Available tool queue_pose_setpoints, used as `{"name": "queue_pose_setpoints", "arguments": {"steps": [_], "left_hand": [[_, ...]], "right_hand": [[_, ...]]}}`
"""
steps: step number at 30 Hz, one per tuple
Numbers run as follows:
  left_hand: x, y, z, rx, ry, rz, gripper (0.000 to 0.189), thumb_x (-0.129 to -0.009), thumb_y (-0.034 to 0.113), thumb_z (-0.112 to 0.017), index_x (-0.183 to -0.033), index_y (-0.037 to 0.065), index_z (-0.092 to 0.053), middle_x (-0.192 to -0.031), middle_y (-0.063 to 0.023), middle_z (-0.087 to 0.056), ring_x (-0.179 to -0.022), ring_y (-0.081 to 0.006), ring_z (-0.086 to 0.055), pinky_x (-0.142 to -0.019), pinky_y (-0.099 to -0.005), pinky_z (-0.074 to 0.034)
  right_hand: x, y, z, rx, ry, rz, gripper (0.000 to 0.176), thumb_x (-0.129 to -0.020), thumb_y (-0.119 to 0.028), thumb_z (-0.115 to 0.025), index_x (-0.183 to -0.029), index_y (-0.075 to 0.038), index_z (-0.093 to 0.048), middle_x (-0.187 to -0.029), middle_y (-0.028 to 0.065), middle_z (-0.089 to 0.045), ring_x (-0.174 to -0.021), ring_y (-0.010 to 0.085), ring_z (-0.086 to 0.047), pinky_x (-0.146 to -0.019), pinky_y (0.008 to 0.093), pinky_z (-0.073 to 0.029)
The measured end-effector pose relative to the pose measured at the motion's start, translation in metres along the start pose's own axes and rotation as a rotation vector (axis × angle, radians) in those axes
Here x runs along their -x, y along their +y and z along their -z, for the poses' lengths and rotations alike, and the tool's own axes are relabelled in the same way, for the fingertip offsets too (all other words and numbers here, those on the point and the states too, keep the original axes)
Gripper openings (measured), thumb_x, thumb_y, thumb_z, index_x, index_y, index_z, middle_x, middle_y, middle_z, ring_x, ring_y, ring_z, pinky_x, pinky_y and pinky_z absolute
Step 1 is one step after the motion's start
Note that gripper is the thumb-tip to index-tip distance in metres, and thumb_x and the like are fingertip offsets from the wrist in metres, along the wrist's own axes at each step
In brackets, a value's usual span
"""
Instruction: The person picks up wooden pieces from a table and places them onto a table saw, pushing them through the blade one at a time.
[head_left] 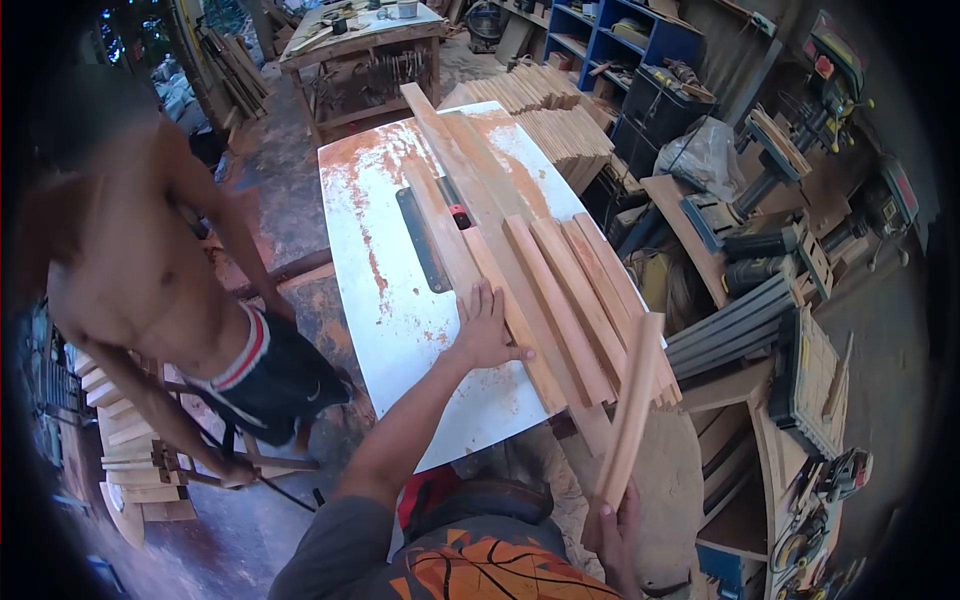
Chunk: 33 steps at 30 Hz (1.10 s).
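Observation:
My left hand (485, 328) lies with its fingers spread on a wooden strip (512, 315), pressing it to the white-topped table (385, 345). The strip runs beside a long wooden board (480, 170). Further up the table a dark plate (425, 240) is set into the top, and a small red part (459, 215) shows next to the wood. Down at the right, my right hand (615, 525) is closed around the lower end of a separate wooden strip (632, 410), which points up and away. Several more loose strips (580, 300) lie side by side between my hands.
A person (170, 250) stands close at the left, one hand holding a dark thin rod or cable. Stacked wooden pieces (565, 140) lie behind the table. Drill presses (830, 90) stand at the right, and a workbench (360, 45) is at the back. Sawdust covers parts of the tabletop.

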<state>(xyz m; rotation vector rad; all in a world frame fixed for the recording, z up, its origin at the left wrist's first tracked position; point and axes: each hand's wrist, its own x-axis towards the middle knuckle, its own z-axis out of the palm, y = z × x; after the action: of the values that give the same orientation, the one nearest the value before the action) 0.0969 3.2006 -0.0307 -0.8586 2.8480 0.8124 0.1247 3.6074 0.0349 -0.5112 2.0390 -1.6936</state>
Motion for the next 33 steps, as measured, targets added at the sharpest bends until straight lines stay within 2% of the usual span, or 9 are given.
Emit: {"name": "queue_pose_setpoints", "arguments": {"steps": [6, 8, 10, 13, 15, 18, 19, 29, 33], "left_hand": [[-0.021, -0.018, 0.001, -0.004, 0.033, 0.015, 0.146, -0.062, 0.08, -0.072, -0.155, -0.009, -0.005, -0.162, -0.0339, 0.004, -0.152, -0.0452, 0.009, -0.119, -0.0616, 0.003], [-0.022, -0.019, 0.006, 0.004, 0.034, 0.021, 0.145, -0.062, 0.08, -0.073, -0.156, -0.007, -0.005, -0.162, -0.0324, 0.005, -0.152, -0.0457, 0.008, -0.119, -0.0614, 0.003], [-0.027, -0.018, 0.01, -0.019, 0.017, 0.048, 0.144, -0.063, 0.079, -0.073, -0.157, -0.006, -0.005, -0.163, -0.0312, 0.005, -0.152, -0.0461, 0.008, -0.12, -0.0613, 0.002], [-0.025, -0.02, 0.011, -0.029, -0.004, 0.046, 0.142, -0.064, 0.077, -0.074, -0.156, -0.006, -0.006, -0.163, -0.0311, 0.005, -0.151, -0.0474, 0.008, -0.12, -0.0614, 0.002], [-0.025, -0.018, 0.01, -0.063, 0.073, 0.052, 0.14, -0.064, 0.075, -0.075, -0.156, -0.006, -0.008, -0.163, -0.0304, 0.002, -0.151, -0.0485, 0.007, -0.12, -0.0618, 0.001], [-0.024, -0.019, 0.004, -0.054, 0.098, 0.061, 0.138, -0.065, 0.072, -0.077, -0.156, -0.006, -0.009, -0.164, -0.0296, -0.002, -0.15, -0.0499, 0.005, -0.119, -0.0627, 0.0], [-0.024, -0.019, 0.0, -0.045, 0.068, 0.057, 0.138, -0.065, 0.072, -0.077, -0.156, -0.006, -0.009, -0.164, -0.0296, -0.002, -0.15, -0.0499, 0.005, -0.119, -0.0627, 0.0], [-0.033, -0.024, 0.007, -0.016, 0.047, 0.075, 0.14, -0.064, 0.073, -0.077, -0.157, -0.005, -0.007, -0.164, -0.0277, -0.001, -0.151, -0.0485, 0.004, -0.119, -0.064, -0.001], [-0.034, -0.025, 0.009, -0.012, 0.056, 0.067, 0.14, -0.065, 0.073, -0.077, -0.157, -0.005, -0.007, -0.165, -0.0269, 0.001, -0.151, -0.0469, 0.005, -0.119, -0.0634, -0.001]], "right_hand": [[-0.007, -0.042, 0.001, -0.217, -0.198, 0.102, 0.081, -0.086, -0.006, -0.066, -0.154, 0.003, -0.023, -0.142, 0.0161, -0.046, -0.115, 0.0184, -0.052, -0.092, 0.0336, -0.047], [0.008, -0.037, 0.007, -0.211, -0.144, -0.091, 0.058, -0.097, -0.01, -0.061, -0.15, -0.006, -0.039, -0.097, 0.0135, -0.064, -0.061, 0.0174, -0.058, -0.055, 0.03, -0.049], [0.006, -0.018, 0.012, -0.171, -0.184, -0.035, 0.075, -0.097, -0.008, -0.06, -0.158, -0.008, -0.016, -0.09, 0.0058, -0.058, -0.061, 0.0105, -0.054, -0.052, 0.0238, -0.045], [0.019, 0.012, 0.02, -0.083, 0.041, -0.062, 0.061, -0.092, -0.006, -0.064, -0.148, -0.004, -0.04, -0.091, 0.0111, -0.066, -0.062, 0.0206, -0.063, -0.056, 0.0309, -0.051], [0.023, -0.01, 0.023, -0.042, -0.089, -0.295, 0.077, -0.087, 0.0, -0.063, -0.155, 0.004, -0.026, -0.137, 0.0169, -0.052, -0.106, 0.0179, -0.056, -0.086, 0.0309, -0.048], [0.029, 0.001, 0.03, 0.126, -0.181, -0.058, 0.075, -0.088, 0.004, -0.059, -0.155, 0.004, -0.026, -0.134, 0.0176, -0.057, -0.096, 0.018, -0.059, -0.082, 0.0298, -0.05], [0.027, -0.015, 0.024, 0.089, -0.149, 0.043, 0.061, -0.09, 0.001, -0.06, -0.147, 0.007, -0.038, -0.132, 0.0248, -0.057, -0.121, 0.0291, -0.058, -0.1, 0.0388, -0.046], [0.011, -0.055, 0.07, 0.743, -0.244, 0.318, 0.055, -0.076, 0.002, -0.072, -0.129, -0.007, -0.064, -0.114, 0.02, -0.067, -0.094, 0.0348, -0.07, -0.078, 0.0384, -0.058], [0.008, -0.089, 0.075, 0.848, -0.3, 0.245, 0.048, -0.077, 0.006, -0.069, -0.125, 0.0, -0.066, -0.114, 0.0224, -0.068, -0.097, 0.0339, -0.071, -0.082, 0.0351, -0.057]]}}
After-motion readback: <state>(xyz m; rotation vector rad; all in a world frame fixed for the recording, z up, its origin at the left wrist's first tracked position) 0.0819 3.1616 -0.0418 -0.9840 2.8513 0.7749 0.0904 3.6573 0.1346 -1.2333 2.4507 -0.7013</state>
